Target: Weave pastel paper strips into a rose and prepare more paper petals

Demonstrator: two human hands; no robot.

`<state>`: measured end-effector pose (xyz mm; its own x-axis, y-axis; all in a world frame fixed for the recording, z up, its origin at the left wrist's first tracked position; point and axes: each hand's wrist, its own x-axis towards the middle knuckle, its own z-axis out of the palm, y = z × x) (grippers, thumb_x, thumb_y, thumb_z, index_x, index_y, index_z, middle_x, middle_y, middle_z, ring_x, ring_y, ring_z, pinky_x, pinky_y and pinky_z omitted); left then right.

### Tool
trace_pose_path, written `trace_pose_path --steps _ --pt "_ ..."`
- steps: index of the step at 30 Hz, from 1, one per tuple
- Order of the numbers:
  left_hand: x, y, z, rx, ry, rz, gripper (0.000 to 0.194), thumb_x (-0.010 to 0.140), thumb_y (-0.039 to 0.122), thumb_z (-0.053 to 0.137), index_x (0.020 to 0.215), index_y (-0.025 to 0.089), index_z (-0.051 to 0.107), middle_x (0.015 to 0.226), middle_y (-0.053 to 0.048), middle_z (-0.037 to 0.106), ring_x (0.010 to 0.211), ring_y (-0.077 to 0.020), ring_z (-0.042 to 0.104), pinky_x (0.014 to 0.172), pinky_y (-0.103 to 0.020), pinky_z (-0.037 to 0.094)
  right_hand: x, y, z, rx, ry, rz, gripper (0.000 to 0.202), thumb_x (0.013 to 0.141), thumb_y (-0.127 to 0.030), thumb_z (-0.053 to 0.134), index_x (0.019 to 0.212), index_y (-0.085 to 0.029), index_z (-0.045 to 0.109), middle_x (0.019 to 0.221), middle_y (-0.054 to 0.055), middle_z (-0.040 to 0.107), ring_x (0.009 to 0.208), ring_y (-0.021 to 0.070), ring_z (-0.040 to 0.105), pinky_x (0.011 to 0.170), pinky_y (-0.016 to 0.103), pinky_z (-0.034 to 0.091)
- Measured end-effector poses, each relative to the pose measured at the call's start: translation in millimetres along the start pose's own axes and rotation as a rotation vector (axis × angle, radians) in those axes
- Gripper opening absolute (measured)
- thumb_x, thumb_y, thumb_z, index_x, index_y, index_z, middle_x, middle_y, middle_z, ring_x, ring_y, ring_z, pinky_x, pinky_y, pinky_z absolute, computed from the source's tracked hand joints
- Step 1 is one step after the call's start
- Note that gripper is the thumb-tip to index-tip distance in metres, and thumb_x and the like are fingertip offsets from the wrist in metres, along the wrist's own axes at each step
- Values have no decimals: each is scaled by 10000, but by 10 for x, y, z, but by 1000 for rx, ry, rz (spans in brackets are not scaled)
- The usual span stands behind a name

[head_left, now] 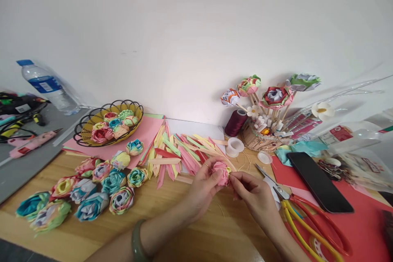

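A pink paper flower (220, 173) with a bit of yellow at its edge is held between the thumb and fingers of my left hand (205, 184). At the flower's right edge, my right hand (250, 188) has its thumb and forefinger pinched together. What is in that pinch is hidden; a thin thread (221, 210) lies on the table just below. Behind both hands is a loose pile of folded paper strips (181, 151) in pink, yellow, green and red.
Finished paper flowers (92, 206) cluster at left, below a basket (107, 143) of more. To the right are scissors (281, 192), large yellow-and-red-handled scissors (319, 217), a phone (319, 182), a maroon thread spool (236, 123) and stemmed flowers (276, 96). A glue gun (33, 144) and bottle (46, 84) stand far left.
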<state>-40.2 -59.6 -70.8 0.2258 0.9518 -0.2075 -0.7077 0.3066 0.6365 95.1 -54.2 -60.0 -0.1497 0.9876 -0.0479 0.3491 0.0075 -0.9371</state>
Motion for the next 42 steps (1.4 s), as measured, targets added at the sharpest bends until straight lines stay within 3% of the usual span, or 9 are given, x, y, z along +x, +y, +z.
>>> trace_pose_path --steps 7,17,26,31,35,42 --pt "-13 6 8 -1 25 -18 333 661 301 718 961 202 612 911 -21 553 801 -109 515 789 -276 409 -18 17 -8 -66 5 -49 222 771 -343 523 696 -162 629 600 6 607 487 111 499 459 205 402" --pt "-14 19 22 -13 29 -19 321 658 280 723 944 189 609 894 -17 551 780 -101 518 773 -262 423 -41 -8 1 -202 108 -172 203 767 -313 525 707 -159 645 622 31 648 518 130 549 489 216 427" --pt "-15 -2 -3 28 6 -15 316 706 294 683 990 189 592 907 -29 543 795 -108 510 761 -261 424 -10 0 -22 43 -13 11 226 751 -353 522 699 -157 620 573 -2 578 460 102 489 448 211 421" --pt "-7 15 11 17 8 -11 310 697 302 690 971 191 595 870 -18 541 769 -104 507 758 -272 422 16 -48 -33 105 -18 81 232 685 -386 580 696 -158 623 558 -10 570 436 101 485 436 220 432" --pt "-8 5 17 -6 22 -23 338 653 284 728 955 192 608 873 -14 551 780 -102 511 766 -263 410 -4 -18 -20 -31 -1 -10 210 743 -340 526 661 -164 606 547 -7 570 462 107 499 450 211 420" --pt "-1 -22 43 -24 28 8 365 608 264 760 931 186 607 818 5 544 734 -85 491 728 -240 401 -71 90 46 -357 198 -276 157 787 -272 526 751 -170 640 612 14 636 488 115 530 481 210 428"
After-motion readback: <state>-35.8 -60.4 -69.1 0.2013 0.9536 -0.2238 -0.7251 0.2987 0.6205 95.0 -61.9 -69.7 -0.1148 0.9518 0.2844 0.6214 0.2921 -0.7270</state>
